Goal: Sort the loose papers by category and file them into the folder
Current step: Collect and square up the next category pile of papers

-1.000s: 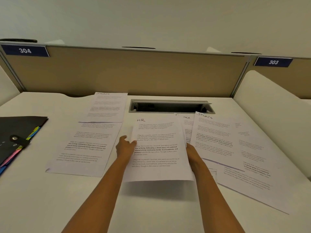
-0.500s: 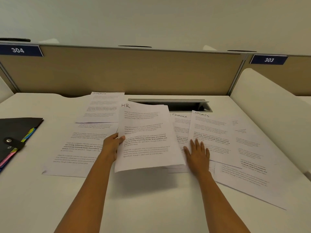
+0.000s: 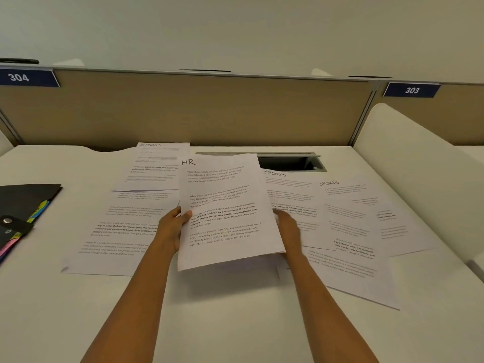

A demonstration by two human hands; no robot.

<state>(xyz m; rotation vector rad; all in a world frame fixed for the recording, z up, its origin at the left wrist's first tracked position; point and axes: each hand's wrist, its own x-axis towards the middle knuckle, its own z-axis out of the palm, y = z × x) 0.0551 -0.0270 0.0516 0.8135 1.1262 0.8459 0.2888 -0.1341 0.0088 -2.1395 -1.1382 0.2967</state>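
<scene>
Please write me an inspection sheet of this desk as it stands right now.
Surface: white desk, bare near the front edge.
Job's things: HR sheet held above the desk; sheets headed SPORTS at the back left and to the right; unlabelled sheets at the left; black folder with coloured tabs at the left edge.
Clutter: nothing seen.
Grippers: left hand grips the HR sheet's left edge; right hand at its right edge, fingers hidden.
Cables: nothing seen; open cable hatch at the back.
Surroundings: tan partition, signs 304 and 303.
</scene>
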